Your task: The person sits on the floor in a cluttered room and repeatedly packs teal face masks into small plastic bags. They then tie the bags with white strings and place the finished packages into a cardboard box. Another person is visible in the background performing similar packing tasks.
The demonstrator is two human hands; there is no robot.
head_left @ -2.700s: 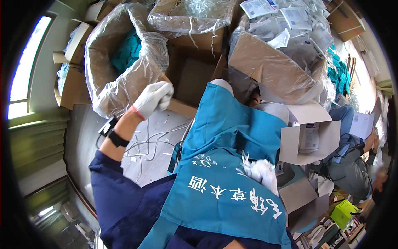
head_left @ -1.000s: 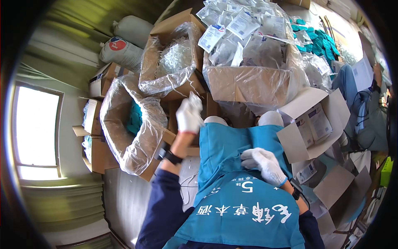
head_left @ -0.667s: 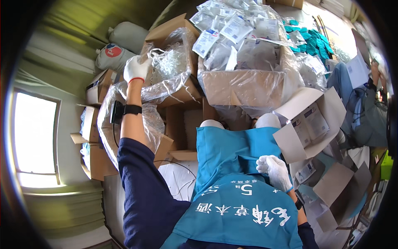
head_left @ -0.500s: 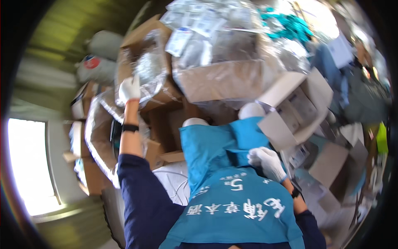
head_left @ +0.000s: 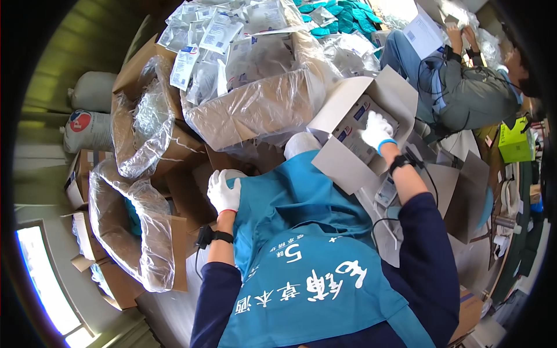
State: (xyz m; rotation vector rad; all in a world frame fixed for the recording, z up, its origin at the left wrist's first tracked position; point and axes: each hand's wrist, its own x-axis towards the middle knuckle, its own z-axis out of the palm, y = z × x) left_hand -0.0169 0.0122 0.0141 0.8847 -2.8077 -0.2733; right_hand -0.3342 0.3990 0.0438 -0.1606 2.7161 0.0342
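Right hand point(head_left: 376, 130) now inside the small open box point(head_left: 362, 124) at right, fingers spread over the packets point(head_left: 355, 134), prob. touching, grip unclear. Left hand point(head_left: 223, 190) back from the lined cartons, flat and open on the apron point(head_left: 301, 232) at its left edge. Looks like reaching to pick from the box.

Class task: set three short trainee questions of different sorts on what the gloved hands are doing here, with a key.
1. True or false: the right hand reaches into the open white carton.
2. The left hand rests on: A) the teal apron B) a green box C) a sack.
3. Fill in: both hands wear white ____.

Key: 1 true; 2 A; 3 gloves.
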